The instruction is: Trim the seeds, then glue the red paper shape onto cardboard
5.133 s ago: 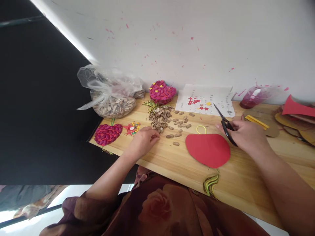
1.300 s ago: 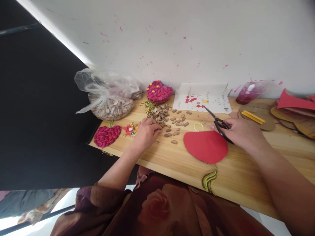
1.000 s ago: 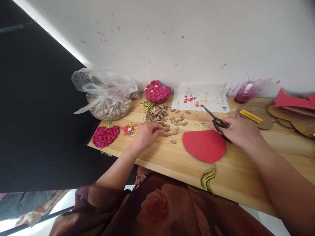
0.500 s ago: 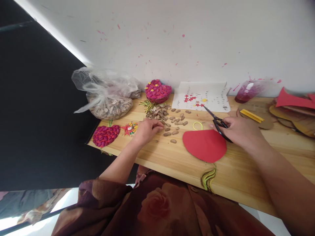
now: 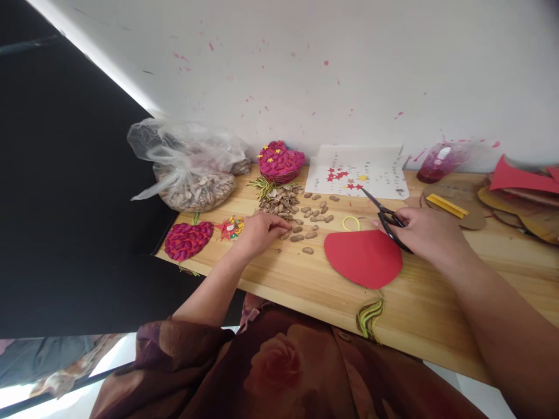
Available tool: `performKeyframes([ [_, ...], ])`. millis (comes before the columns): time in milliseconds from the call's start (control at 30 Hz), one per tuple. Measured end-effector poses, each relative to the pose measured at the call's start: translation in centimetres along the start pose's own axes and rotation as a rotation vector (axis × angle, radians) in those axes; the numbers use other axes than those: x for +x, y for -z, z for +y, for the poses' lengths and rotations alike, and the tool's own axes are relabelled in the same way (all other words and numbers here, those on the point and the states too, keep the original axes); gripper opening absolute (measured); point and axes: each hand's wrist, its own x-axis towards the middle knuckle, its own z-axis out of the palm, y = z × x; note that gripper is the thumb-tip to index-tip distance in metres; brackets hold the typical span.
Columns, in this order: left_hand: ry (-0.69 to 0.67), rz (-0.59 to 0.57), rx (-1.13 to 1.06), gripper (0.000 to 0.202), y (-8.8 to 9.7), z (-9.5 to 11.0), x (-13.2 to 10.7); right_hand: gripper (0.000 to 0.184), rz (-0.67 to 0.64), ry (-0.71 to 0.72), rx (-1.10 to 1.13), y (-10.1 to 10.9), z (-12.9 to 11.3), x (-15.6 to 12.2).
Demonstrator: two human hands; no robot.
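Note:
My left hand (image 5: pixel 261 233) rests low over the wooden table, thumb and fingers drawn together at a peanut (image 5: pixel 285 235) under their tips. Just right of it lie several loose peanuts (image 5: pixel 308 251), and behind it a heap of peanut shells (image 5: pixel 279 201). The scissors (image 5: pixel 384 213) are gripped in my right hand (image 5: pixel 430 233), their point towards the paper with the red stars (image 5: pixel 336 175). Beside that hand is a red rounded card (image 5: pixel 363 258) with a yellow loop (image 5: pixel 351 223) at its top and a yarn tassel (image 5: pixel 370 320) hanging below.
A plastic bag of shells (image 5: pixel 196 189) stands at the back left. Near it are a stack of purple shell-covered pieces (image 5: pixel 280 163), another such piece (image 5: pixel 188 241) and a star-shaped scrap pile (image 5: pixel 231 228). A purple-stained cup (image 5: pixel 437 163) and cardboard shapes (image 5: pixel 524 206) lie to the right.
My left fingertips have come down slightly, and a peanut now shows beneath them. My right hand and the scissors have stayed nearly still.

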Motion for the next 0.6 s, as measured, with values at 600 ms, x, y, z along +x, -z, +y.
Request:
performKeyframes([
  [600,-0.167,0.197,0.391,0.011,-1.1,-0.2,0.0,0.045,-0.018,-0.013,0.0,0.4,-0.4,-0.3],
])
